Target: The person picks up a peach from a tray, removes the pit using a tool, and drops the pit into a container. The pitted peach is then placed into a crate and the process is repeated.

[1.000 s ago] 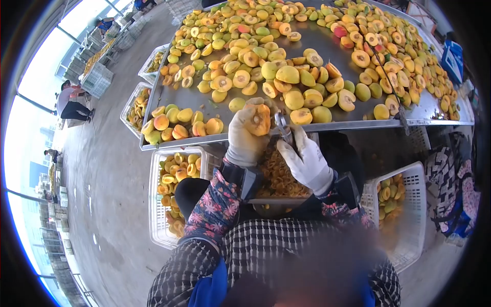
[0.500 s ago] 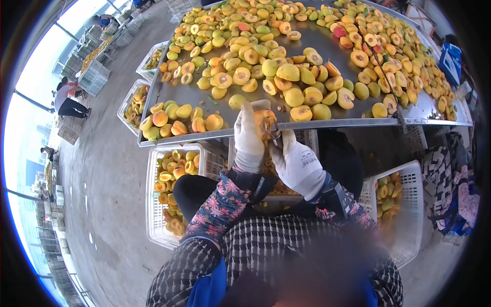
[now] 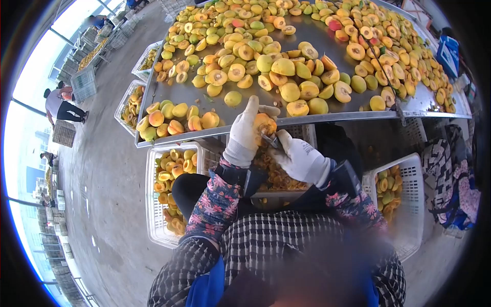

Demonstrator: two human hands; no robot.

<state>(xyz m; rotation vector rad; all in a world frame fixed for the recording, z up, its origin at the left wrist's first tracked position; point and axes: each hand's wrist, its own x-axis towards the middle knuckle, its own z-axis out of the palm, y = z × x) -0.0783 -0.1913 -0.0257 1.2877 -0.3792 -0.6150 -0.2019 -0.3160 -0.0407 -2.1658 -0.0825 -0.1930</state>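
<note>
Table: bare sheet metal, dull sheen, smooth. Crates: white plastic lattice, matt. Gloves on left hand and right hand: white knitted cloth, matt, stained. Tool: bright metal. Sleeves: floral printed cloth. Fruit: smooth matt skin, moist cut flesh. Floor: rough grey concrete.

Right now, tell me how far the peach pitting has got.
Done: many cut halves lie open on the metal table, and more fill the left crate and right crate. In hand: the left hand holds a peach half while the right hand works a small tool into it. Left: plenty of fruit on the table looks whole.
</note>
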